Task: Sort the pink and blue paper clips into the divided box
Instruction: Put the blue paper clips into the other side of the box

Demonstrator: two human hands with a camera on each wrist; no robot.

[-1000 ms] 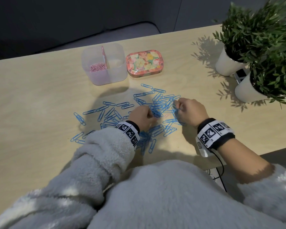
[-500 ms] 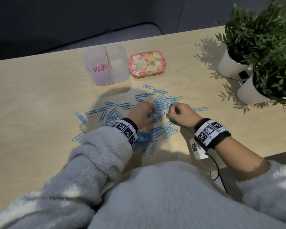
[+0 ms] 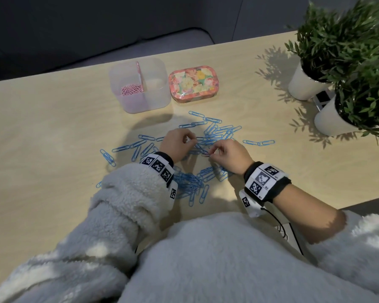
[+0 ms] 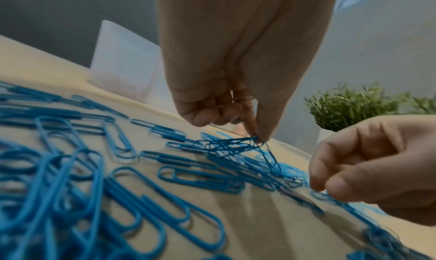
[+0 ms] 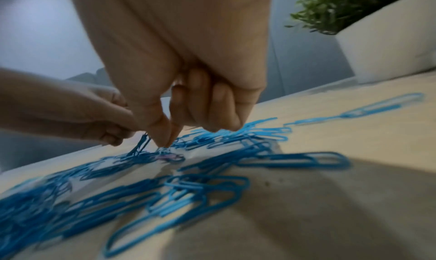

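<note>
Several blue paper clips (image 3: 217,132) lie scattered on the wooden table, with a dense heap (image 3: 188,182) near my left wrist. The clear divided box (image 3: 153,99) stands at the back; pink clips (image 3: 131,90) fill its left compartment and the right one looks empty. My left hand (image 3: 190,139) pinches a tangle of blue clips (image 4: 235,144) and holds it a little above the table. Just right of it, my right hand (image 3: 211,153) pinches at a pink clip (image 5: 165,157) caught in the blue tangle, its thumb and forefinger pressed together (image 5: 168,143).
A floral tin (image 3: 193,84) sits right of the box. Two white potted plants (image 3: 304,84) (image 3: 333,119) stand at the right, with a small dark device between them. The table's near edge runs under my right forearm. A cable hangs from the right wrist camera.
My right hand has slid left to meet the left hand at the middle of the pile. The left hand has moved slightly away from me and lifted a tangle of blue clips.
</note>
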